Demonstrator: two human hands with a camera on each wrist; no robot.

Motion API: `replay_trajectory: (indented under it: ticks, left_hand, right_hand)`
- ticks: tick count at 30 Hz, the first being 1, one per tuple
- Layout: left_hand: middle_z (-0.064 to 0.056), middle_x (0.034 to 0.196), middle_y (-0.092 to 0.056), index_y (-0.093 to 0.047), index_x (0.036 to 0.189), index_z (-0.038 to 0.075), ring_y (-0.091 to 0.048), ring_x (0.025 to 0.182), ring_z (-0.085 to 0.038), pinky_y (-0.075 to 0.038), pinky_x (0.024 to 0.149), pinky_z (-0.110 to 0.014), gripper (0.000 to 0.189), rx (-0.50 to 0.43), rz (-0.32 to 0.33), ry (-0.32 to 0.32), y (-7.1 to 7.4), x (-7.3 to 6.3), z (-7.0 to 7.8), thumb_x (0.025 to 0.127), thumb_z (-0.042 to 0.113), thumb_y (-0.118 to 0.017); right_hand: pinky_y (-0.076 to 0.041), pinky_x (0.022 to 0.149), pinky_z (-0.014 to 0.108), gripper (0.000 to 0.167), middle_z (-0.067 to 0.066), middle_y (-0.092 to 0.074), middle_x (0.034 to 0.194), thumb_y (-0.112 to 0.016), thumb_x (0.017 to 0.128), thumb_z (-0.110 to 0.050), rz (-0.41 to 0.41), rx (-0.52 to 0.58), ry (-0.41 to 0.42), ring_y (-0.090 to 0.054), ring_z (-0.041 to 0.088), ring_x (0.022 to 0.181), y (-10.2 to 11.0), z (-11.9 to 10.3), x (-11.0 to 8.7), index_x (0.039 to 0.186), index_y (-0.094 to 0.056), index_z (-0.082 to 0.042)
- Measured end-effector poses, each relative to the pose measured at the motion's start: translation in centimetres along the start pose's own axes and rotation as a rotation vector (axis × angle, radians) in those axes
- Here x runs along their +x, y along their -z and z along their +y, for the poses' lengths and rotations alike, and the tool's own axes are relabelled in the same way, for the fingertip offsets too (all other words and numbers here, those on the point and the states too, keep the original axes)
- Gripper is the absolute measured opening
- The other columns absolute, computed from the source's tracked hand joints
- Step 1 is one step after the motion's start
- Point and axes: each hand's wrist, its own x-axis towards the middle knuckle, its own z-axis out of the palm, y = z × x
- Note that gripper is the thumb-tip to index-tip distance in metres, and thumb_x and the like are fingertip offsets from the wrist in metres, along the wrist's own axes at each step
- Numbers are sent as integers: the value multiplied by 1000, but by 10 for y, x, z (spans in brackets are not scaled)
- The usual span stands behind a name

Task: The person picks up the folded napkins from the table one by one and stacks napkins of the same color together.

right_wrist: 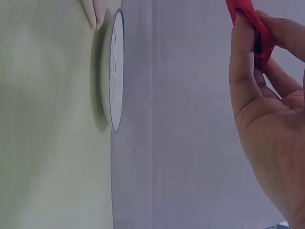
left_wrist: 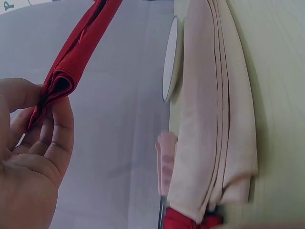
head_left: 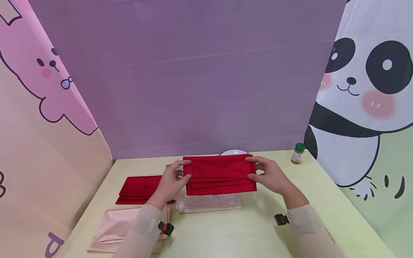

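Pale table (head_left: 232, 234), purple backdrop (head_left: 206, 79), panda print (head_left: 359, 105), held red cloth (head_left: 220, 175)

The left arm (head_left: 138, 229) and the right arm (head_left: 311, 225) stretch forward, slanting inward toward each other. The left hand (head_left: 172, 181) and the right hand (head_left: 271, 176) are raised to about the same height, apart and facing one another. On each, the bent fingers (head_left: 183, 163) sit above the thumb (head_left: 184, 179) in a pinch.
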Motion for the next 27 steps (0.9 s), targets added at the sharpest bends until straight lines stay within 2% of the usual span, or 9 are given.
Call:
replay_trajectory:
  ticks: [7, 13, 18, 27]
  left_hand:
    - [-3, 124, -59, -62, 141, 26, -62, 88, -26, -55, 67, -25, 49, 63, 33, 7, 21, -6, -9, 97, 8, -76]
    - [-3, 131, -59, -62, 142, 26, -63, 90, -25, -55, 67, -24, 50, 88, 54, 22, 39, -11, -13, 97, 9, -76]
    - [-12, 117, -62, -62, 142, 24, -62, 85, -23, -52, 63, -24, 51, 98, 89, 51, 53, -16, -14, 96, 7, -77]
    - [-12, 104, -65, -63, 142, 20, -62, 79, -20, -48, 58, -22, 50, 144, 145, 107, 75, -26, -13, 96, 7, -77]
  right_hand:
    - [-62, 76, 34, 57, 15, -65, 116, -79, 92, -3, -18, 6, 25, -63, 33, 105, -18, -4, 11, 145, -59, -9]
    - [-63, 74, 35, 54, 14, -66, 111, -79, 91, -1, -17, 18, 56, -65, 31, 100, -36, -10, 19, 141, -61, -9]
    - [-62, 72, 33, 46, 11, -68, 106, -81, 90, -3, -7, 34, 79, -67, 27, 95, -51, -14, 26, 133, -65, -10]
    - [-62, 72, 31, 39, 9, -67, 114, -81, 90, -5, -1, 17, 85, -66, 28, 98, -80, -22, 35, 127, -69, -10]
